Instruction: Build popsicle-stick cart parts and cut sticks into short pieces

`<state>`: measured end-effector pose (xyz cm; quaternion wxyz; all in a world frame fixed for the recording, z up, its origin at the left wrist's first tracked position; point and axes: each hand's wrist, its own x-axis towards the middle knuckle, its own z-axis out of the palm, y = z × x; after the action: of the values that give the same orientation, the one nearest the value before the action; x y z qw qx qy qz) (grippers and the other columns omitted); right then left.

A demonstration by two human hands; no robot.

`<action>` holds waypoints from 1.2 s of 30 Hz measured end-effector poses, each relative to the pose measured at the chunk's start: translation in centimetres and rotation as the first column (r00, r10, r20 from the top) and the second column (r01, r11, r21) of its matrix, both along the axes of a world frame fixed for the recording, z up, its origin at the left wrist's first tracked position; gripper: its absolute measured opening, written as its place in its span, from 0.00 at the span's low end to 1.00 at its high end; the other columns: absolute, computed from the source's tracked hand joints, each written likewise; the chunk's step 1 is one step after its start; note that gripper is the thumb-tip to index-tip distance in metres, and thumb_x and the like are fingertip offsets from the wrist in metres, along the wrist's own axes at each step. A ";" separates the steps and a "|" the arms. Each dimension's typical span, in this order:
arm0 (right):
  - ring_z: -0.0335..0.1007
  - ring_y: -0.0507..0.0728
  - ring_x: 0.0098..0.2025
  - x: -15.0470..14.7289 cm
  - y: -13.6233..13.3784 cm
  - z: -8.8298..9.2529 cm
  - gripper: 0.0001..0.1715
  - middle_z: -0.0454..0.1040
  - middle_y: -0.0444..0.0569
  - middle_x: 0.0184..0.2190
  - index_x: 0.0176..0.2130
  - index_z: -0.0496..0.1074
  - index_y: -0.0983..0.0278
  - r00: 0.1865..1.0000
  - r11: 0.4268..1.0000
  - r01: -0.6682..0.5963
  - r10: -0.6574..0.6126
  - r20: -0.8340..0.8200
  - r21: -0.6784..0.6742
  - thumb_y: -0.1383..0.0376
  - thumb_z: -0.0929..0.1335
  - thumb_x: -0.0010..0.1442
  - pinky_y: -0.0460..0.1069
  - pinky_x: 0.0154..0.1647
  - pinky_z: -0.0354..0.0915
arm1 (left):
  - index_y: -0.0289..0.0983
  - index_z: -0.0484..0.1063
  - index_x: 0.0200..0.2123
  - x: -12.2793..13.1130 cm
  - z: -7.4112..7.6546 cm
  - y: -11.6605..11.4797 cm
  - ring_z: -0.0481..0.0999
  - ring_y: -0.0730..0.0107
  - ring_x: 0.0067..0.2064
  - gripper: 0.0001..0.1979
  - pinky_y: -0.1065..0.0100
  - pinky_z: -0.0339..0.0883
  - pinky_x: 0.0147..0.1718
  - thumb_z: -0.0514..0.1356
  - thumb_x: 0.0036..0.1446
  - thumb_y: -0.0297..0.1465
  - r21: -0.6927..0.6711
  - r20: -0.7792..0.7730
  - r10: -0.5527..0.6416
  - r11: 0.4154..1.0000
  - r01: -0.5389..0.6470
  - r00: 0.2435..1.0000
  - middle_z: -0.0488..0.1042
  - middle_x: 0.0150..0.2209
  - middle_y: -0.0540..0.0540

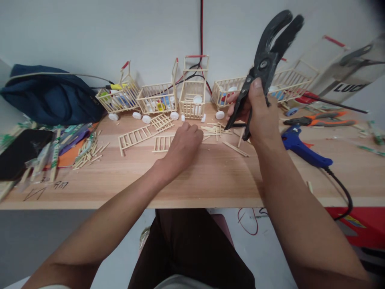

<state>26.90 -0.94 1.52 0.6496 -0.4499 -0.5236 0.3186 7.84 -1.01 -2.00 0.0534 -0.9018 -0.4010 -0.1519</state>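
Black cutters (264, 64) are gripped in the right fingers (256, 91), and a ladder-like stick frame (163, 143) is seen beside the left fingers (187, 128), whose hold cannot be told.

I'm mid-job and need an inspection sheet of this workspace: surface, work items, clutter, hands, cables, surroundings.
Surface: wooden table, dark scribbles at near left.
Work items: ladder-shaped stick frames lie by the left hand; loose sticks lie between the hands; stick carts stand along the back.
Clutter: blue bag at left; orange-handled pliers and blue glue gun at right.
Hands: right hand holds black cutters, jaws apart; left is low over the table, fingertips hidden.
Cables: glue gun's black cord passes over the near edge; red-and-black cable runs down the wall.
Surroundings: pale wall behind; red object below, right.
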 end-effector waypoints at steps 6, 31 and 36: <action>0.74 0.54 0.26 -0.2 -0.2 0.2 0.30 0.72 0.49 0.20 0.25 0.73 0.65 1.000 1.000 -0.023 0.023 -0.015 0.019 0.43 0.64 0.59 0.47 0.23 0.69 | 0.37 0.69 0.29 -5.1 2.8 -4.4 0.69 0.64 0.35 0.05 0.63 0.63 0.38 0.56 0.54 0.23 -0.168 0.292 0.236 0.967 -0.193 0.927 0.73 0.30 0.46; 0.73 0.55 0.24 0.0 0.7 -1.3 0.32 0.72 0.46 0.20 0.28 0.74 0.62 0.998 0.998 -0.040 0.042 0.041 -0.050 0.38 0.64 0.57 0.49 0.22 0.68 | 0.37 0.73 0.32 -3.2 1.0 -6.0 0.68 0.62 0.39 0.07 0.59 0.60 0.45 0.57 0.62 0.30 -0.046 0.281 0.187 0.982 -0.181 0.941 0.74 0.33 0.44; 0.72 0.54 0.22 0.0 0.5 -1.2 0.33 0.73 0.47 0.21 0.30 0.75 0.65 0.999 0.998 -0.031 0.032 0.020 -0.055 0.39 0.64 0.57 0.48 0.22 0.68 | 0.32 0.75 0.32 0.9 0.2 -2.5 0.69 0.56 0.39 0.08 0.58 0.60 0.38 0.59 0.59 0.31 -0.036 0.027 0.103 0.994 -0.102 0.994 0.75 0.33 0.37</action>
<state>26.89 -0.44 0.34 0.6266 -0.4622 -0.5284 0.3383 8.73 -3.55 -1.82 0.0399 -0.8785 -0.4500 -0.1551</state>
